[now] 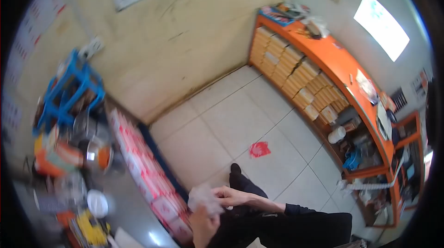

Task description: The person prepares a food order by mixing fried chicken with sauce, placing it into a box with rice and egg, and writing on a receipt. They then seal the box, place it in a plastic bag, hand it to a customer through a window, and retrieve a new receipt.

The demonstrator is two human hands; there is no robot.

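Pale tiles cover the floor (208,130) here, with an orange-topped shelf unit (323,46) along the far side and a shiny grey table (138,222) at the person's left. From where I stand, a wad of crumpled translucent plastic (202,198) sits between the two hands, above the lap and near the row of red-and-white packets (150,174) along the table's edge. The right hand (231,196) has its fingers drawn in, pinching one side of it; the left hand (205,225) is curled round it from below. Blur hides exactly where the fingertips meet, and I can't tell whether anything is inside.

Film that thin could tear or slip if both hands pulled unevenly. A loosened pinch might drop it past the dark trousers (296,227) to the tiles, where a red scrap (260,149) already lies. A wide elbow swing could also brush the packets.
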